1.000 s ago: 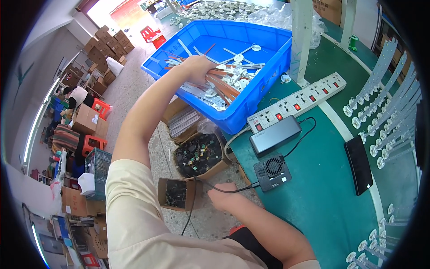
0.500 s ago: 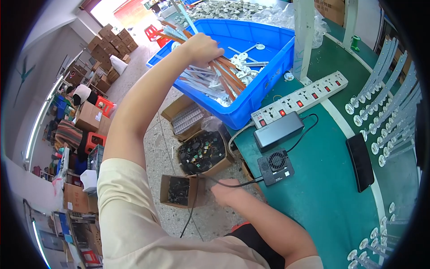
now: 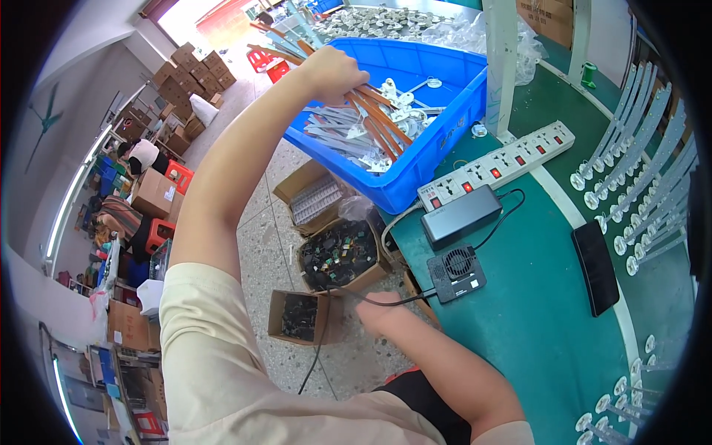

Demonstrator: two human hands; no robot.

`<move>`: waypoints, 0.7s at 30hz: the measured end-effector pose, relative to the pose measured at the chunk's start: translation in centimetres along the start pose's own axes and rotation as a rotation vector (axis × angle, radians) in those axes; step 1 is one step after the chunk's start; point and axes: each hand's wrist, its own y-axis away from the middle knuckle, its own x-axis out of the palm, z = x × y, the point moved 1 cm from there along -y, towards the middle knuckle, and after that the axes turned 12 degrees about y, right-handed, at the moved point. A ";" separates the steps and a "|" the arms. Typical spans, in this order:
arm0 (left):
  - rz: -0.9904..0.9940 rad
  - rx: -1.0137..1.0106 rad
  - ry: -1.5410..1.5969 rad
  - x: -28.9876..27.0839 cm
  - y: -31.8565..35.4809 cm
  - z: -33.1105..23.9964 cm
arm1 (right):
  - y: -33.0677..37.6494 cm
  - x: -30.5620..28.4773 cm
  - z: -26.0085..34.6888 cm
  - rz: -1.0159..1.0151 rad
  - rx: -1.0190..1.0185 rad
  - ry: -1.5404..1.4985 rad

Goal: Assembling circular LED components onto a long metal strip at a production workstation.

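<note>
My left hand [image 3: 335, 74] is over the near left part of a blue plastic bin [image 3: 443, 152], its fingers wrapped round a bundle of long, thin orange and pale strips [image 3: 380, 119]. The strips jut out on both sides of the fist, their lower ends slanting into the bin. Beneath them lie loose silvery strips [image 3: 337, 133] with white round ends. My right hand [image 3: 378, 313] hangs low beside the green table's edge, near the floor cartons. Its fingers are turned away and hidden, so any grip there cannot be made out.
On the green table [image 3: 512, 319] are a white power strip [image 3: 512, 159], a grey box-shaped adapter [image 3: 461, 215], a small black fan device [image 3: 456, 273] and a black phone [image 3: 595, 268]. Strips with clear discs [image 3: 630, 178] line the right side. Cartons [image 3: 337, 256] of parts stand on the floor.
My left hand has lifted slightly, still closed round the strips, whose far ends are fanned out more. My right hand has shifted a little to the right. The view has tilted slightly.
</note>
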 end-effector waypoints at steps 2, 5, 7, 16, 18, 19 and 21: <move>-0.028 -0.007 0.027 0.7 0.4 0.5 | -0.4 0.4 -0.1 -0.003 -0.003 0.008; -0.113 -0.054 0.063 1.6 1.3 1.6 | -0.4 0.0 -0.1 0.023 -0.019 0.025; -0.173 -0.119 0.129 1.9 1.6 2.0 | -0.5 0.0 0.0 0.051 -0.021 0.026; -0.350 -0.371 0.381 4.4 2.2 2.2 | -0.8 0.3 0.2 0.063 -0.013 0.034; -0.404 -0.390 0.423 4.5 2.3 1.9 | -1.1 0.6 0.4 0.079 -0.001 0.036; -0.456 -0.410 0.463 4.5 2.4 1.8 | -1.2 0.7 0.3 0.082 0.002 0.034; -0.475 -0.425 0.480 4.4 2.0 1.4 | -1.3 1.0 0.2 0.059 0.002 0.037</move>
